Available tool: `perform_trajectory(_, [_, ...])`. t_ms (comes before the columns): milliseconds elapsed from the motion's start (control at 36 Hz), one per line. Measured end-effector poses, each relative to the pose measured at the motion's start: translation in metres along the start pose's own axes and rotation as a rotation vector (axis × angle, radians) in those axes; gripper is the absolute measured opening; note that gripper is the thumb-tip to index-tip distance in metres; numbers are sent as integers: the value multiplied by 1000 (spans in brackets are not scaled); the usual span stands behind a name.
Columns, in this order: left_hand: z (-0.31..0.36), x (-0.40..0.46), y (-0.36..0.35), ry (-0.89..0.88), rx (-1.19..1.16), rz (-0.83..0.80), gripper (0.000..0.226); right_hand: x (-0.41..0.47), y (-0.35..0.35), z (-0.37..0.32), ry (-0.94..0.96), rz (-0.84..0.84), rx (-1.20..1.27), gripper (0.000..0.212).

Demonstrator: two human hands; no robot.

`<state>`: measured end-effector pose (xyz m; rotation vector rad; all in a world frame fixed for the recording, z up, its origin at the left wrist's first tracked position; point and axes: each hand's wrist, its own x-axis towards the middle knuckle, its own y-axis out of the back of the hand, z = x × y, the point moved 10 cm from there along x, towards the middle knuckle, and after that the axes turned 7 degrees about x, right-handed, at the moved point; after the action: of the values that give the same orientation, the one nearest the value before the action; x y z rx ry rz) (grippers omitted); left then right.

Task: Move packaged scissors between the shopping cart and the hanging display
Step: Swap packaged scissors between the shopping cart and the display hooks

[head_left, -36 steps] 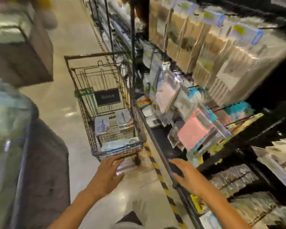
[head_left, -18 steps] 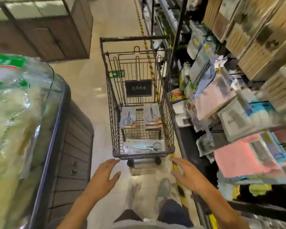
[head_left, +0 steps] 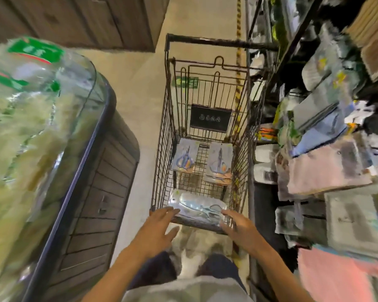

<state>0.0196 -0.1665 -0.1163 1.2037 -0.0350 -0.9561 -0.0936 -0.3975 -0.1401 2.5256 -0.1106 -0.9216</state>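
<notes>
Scissors packs are seen inside the shopping cart (head_left: pixel 168 118): one clear blister pack (head_left: pixel 198 207) lies flat at the near end of the basket, and two card-backed packs (head_left: pixel 184 158) and (head_left: pixel 219 163) lie side by side further in, the right one seemingly topping a small stack. Left hand (head_left: pixel 157 227) is held over the near left corner of the cart rim, fingers spread and straight, nothing gripped. Right hand (head_left: pixel 240 228) is held at the near right corner, fingers extended, likewise empty; contact with the rim cannot be determined because of blur. Hanging display (head_left: pixel 327 149) of packaged goods is located just right of the cart. A glass-fronted case (head_left: pixel 59 162) is noted to the left, across the tiled floor (head_left: pixel 138 83).
</notes>
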Motion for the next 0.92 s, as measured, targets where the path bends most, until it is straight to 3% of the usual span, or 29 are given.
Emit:
perform_trajectory(139, [-24,35,-8,-2,7,-99,66,25,-11,0,-44,-45,-114,50])
perform_trajectory(250, [-47,64,-9,-9,7,-167,60,40,-24,3,-117,-12,-96,76])
perform_trajectory(333, [-61,83,-13,-10,-2,-215,61,53,-36,4,-160,-35,-118,56])
perform_trajectory(417, [-69,102,-23,-2,6,-249,62,69,-47,13,-181,-60,-69,72])
perform_trajectory(500, [-66,118,-37,-23,40,-300,63,88,-51,16,-179,-51,-70,46])
perform_trajectory(556, [-66,128,-49,-20,48,-318,63,105,-51,24,-172,-27,-74,42])
perform_trajectory(639, [-72,146,-76,15,77,-349,70,132,-59,45,-216,-48,-79,45])
perform_trajectory(694, [-79,157,-95,34,87,-369,67,156,-62,61,-188,-23,-98,68])
perform_trajectory(778, [-87,175,-120,35,84,-352,80,186,-79,96,-221,-82,-93,55])
perform_trajectory(833, [-95,185,-136,56,107,-394,88,202,-92,121,-233,-114,-65,61])
perform_trajectory(917, [-104,200,-155,79,122,-409,91,226,-98,143,-117,3,-26,68])
